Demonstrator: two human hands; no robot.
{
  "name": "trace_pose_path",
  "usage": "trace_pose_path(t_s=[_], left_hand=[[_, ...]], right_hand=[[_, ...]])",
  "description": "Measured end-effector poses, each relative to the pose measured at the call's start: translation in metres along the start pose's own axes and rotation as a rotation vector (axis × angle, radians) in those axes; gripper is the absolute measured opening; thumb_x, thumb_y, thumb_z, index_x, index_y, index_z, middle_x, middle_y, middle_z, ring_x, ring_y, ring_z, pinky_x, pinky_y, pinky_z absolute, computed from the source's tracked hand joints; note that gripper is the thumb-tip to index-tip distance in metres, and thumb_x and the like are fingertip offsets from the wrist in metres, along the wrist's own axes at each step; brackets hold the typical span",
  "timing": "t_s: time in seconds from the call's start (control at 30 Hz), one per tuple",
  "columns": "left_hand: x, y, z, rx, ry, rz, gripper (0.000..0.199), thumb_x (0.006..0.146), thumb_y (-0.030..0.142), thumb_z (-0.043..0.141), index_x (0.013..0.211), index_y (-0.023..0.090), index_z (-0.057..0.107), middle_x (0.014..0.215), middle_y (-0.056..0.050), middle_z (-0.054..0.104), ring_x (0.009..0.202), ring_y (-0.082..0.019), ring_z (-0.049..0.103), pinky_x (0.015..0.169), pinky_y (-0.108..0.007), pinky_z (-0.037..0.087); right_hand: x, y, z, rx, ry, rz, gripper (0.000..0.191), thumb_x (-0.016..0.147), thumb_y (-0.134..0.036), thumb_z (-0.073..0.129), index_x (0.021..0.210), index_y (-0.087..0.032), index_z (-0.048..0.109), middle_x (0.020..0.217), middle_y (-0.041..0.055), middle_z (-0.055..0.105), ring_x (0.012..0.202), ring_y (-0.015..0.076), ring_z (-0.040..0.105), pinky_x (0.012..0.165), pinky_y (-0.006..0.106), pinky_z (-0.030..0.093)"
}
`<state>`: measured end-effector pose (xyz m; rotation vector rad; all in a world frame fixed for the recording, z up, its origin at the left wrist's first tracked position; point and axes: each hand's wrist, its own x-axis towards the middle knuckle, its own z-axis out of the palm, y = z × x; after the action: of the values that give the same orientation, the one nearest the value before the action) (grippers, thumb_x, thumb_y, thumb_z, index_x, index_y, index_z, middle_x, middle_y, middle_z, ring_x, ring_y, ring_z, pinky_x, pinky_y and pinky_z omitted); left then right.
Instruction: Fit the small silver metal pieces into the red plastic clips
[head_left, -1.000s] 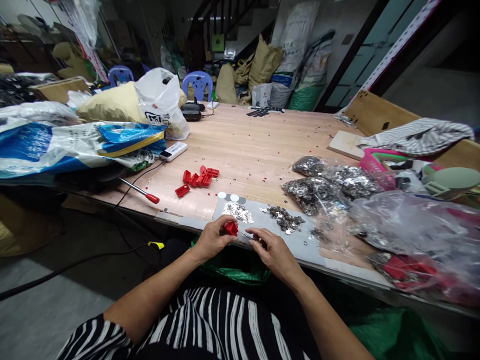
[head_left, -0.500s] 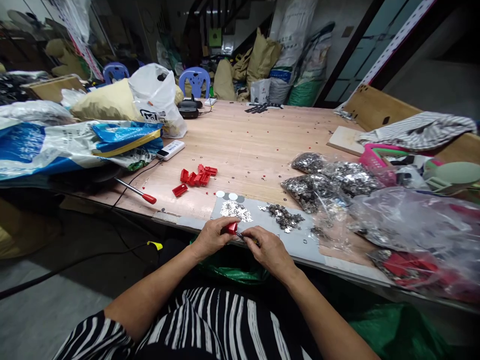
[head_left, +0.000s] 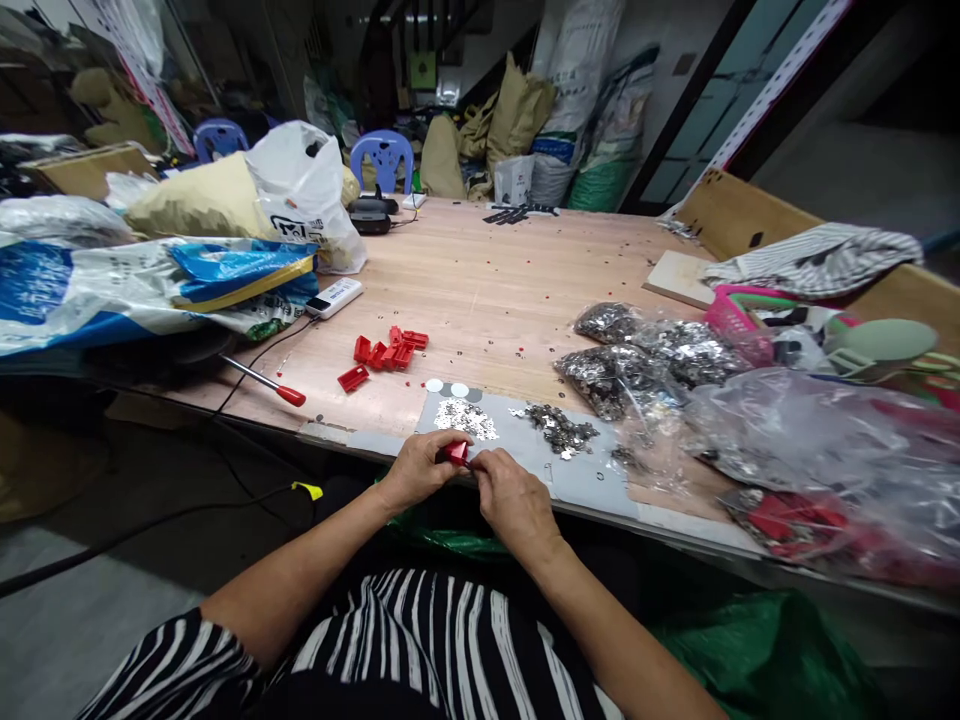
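Observation:
My left hand [head_left: 421, 470] pinches a small red plastic housing [head_left: 456, 453] at the table's front edge. Close beside it, my right hand [head_left: 517, 497] has its fingers closed round a thin dark tool, mostly hidden now, whose end meets the housing. Beyond my hands, a pile of shiny silver metal pieces [head_left: 466, 419] and a darker pile of metal pieces [head_left: 561, 430] lie on a grey mat [head_left: 592, 482]. More red plastic housings [head_left: 390, 350] are heaped to the left, one lying slightly apart.
A rod with a red handle [head_left: 289, 395] juts over the table's left edge. Bags of metal pieces [head_left: 607, 375] and a pink basket [head_left: 739, 325] stand at right. Blue-white sacking [head_left: 150, 290] and a white power strip [head_left: 336, 298] occupy the left. A green bag [head_left: 772, 650] hangs low right.
My right hand has come closer to the red housing, and its fingers now cover more of the tool. The whole view has shifted slightly.

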<state>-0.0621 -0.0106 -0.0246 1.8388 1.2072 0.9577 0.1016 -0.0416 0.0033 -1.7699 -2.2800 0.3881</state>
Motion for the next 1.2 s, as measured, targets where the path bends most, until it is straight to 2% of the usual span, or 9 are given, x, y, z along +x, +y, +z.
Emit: trace_pose_path(t_s=[0.17,0.3,0.43,0.57,0.7,0.9,0.97,1.1,1.2], left_hand=[[-0.002,0.002,-0.002,-0.046,0.003,0.0,0.031,0.069,0.017,0.071,0.099,0.021,0.065,0.086,0.001,0.067,0.08,-0.015,0.061,0.078,-0.026,0.046],[-0.009,0.007,-0.002,-0.194,0.072,-0.046,0.03,0.067,0.019,0.074,0.096,0.021,0.064,0.09,0.0,0.065,0.082,-0.015,0.059,0.08,-0.027,0.045],[-0.016,0.019,-0.002,-0.659,0.103,-0.206,0.035,0.069,0.021,0.075,0.101,0.02,0.061,0.093,-0.001,0.066,0.087,-0.015,0.062,0.082,-0.026,0.045],[-0.02,0.03,-0.002,-1.11,0.074,-0.394,0.024,0.071,0.024,0.076,0.083,0.017,0.055,0.084,-0.001,0.067,0.083,-0.014,0.066,0.081,-0.026,0.047],[-0.024,0.034,0.001,-1.355,0.031,-0.495,0.025,0.073,0.023,0.075,0.071,0.015,0.052,0.073,-0.001,0.066,0.074,-0.013,0.067,0.075,-0.023,0.05],[-0.026,0.039,0.007,-1.495,0.079,-0.651,0.01,0.083,0.019,0.063,0.083,0.01,0.06,0.081,-0.008,0.069,0.078,-0.017,0.069,0.079,-0.027,0.054],[-0.026,0.041,0.008,-1.516,0.09,-0.693,0.012,0.087,0.019,0.059,0.087,0.008,0.061,0.083,-0.01,0.07,0.079,-0.018,0.07,0.081,-0.028,0.054],[-0.026,0.042,0.011,-1.547,0.111,-0.713,0.011,0.088,0.017,0.056,0.084,0.009,0.061,0.082,-0.009,0.07,0.075,-0.016,0.069,0.083,-0.029,0.054],[-0.028,0.04,0.012,-1.512,0.077,-0.669,0.011,0.082,0.019,0.064,0.077,0.012,0.058,0.078,-0.006,0.069,0.076,-0.016,0.069,0.089,-0.033,0.051]], right_hand=[[-0.002,0.017,0.001,0.2,-0.021,-0.103,0.022,0.093,-0.023,0.041,0.108,-0.024,0.057,0.102,0.0037,0.062,0.093,0.0185,0.06,0.079,0.029,0.045],[-0.008,0.03,-0.002,0.44,0.019,-0.211,0.028,0.096,-0.026,0.034,0.116,-0.023,0.053,0.108,0.0068,0.059,0.101,0.0184,0.057,0.088,0.032,0.044],[-0.014,0.03,-0.01,0.576,-0.042,-0.19,0.025,0.096,-0.029,0.034,0.116,-0.022,0.048,0.095,0.004,0.062,0.085,0.0161,0.059,0.079,0.029,0.046],[-0.015,0.024,-0.017,0.607,-0.119,-0.2,0.037,0.097,-0.031,0.034,0.133,-0.024,0.039,0.07,-0.0034,0.056,0.063,0.0131,0.053,0.066,0.025,0.043],[-0.014,0.018,-0.019,0.588,-0.144,-0.226,0.04,0.096,-0.032,0.036,0.136,-0.026,0.041,0.064,-0.0043,0.055,0.059,0.0127,0.053,0.062,0.024,0.041],[-0.015,0.015,-0.02,0.563,-0.109,-0.235,0.038,0.096,-0.036,0.037,0.131,-0.025,0.046,0.063,-0.0035,0.058,0.057,0.0138,0.055,0.059,0.023,0.043],[-0.015,0.015,-0.02,0.545,-0.092,-0.244,0.038,0.096,-0.036,0.037,0.131,-0.025,0.046,0.07,-0.0012,0.064,0.062,0.0146,0.059,0.062,0.024,0.045],[-0.016,0.017,-0.017,0.543,0.002,-0.253,0.034,0.095,-0.035,0.04,0.125,-0.025,0.053,0.102,0.0051,0.069,0.084,0.0179,0.065,0.075,0.027,0.048],[-0.016,0.019,-0.014,0.611,0.008,-0.264,0.032,0.096,-0.035,0.039,0.118,-0.024,0.058,0.101,0.0042,0.069,0.086,0.0172,0.064,0.078,0.026,0.047]])
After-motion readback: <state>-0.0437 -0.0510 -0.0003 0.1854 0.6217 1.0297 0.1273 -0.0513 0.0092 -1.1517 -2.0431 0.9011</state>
